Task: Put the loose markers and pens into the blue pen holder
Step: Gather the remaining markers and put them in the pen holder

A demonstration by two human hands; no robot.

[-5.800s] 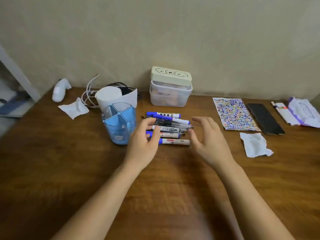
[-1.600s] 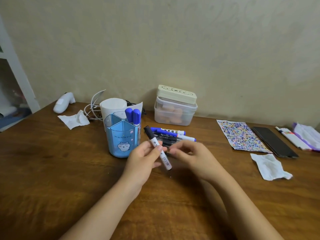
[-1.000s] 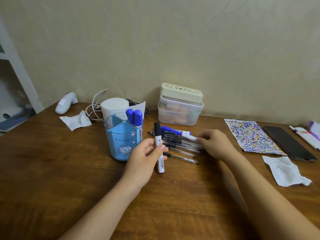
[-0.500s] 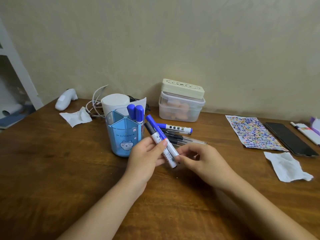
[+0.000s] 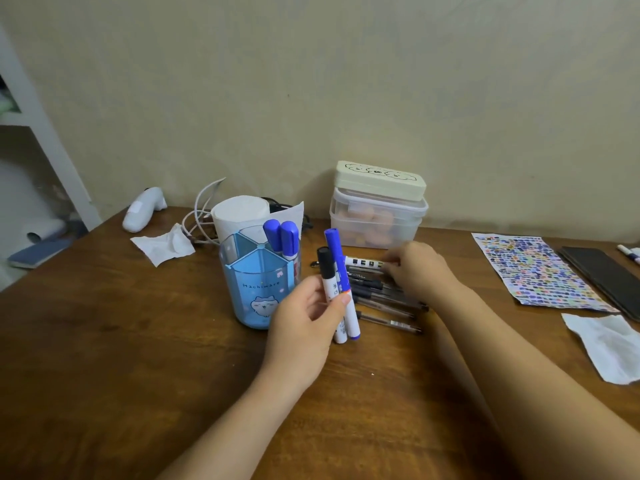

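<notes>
The blue pen holder (image 5: pixel 258 289) stands on the wooden table (image 5: pixel 104 341) with two blue-capped markers (image 5: pixel 282 239) upright in a rear compartment. My left hand (image 5: pixel 306 327), just right of the holder, grips two markers nearly upright: a black-capped marker (image 5: pixel 327 271) and a blue-capped marker (image 5: pixel 337 261). My right hand (image 5: pixel 417 271) lies over the far end of the loose pile, fingers on a white marker (image 5: pixel 363 262). Several dark pens (image 5: pixel 381 303) lie on the table between my hands.
A paper roll (image 5: pixel 240 213) and cables sit behind the holder. A lidded plastic box (image 5: pixel 377 216) stands at the wall. A sticker sheet (image 5: pixel 533 271), a black phone (image 5: pixel 602 275) and crumpled tissues (image 5: pixel 609 344) lie to the right.
My right hand let go of the blue-capped marker, now in my left hand beside the black-capped one, and reached back to the pile. The left hand turned both markers more upright.
</notes>
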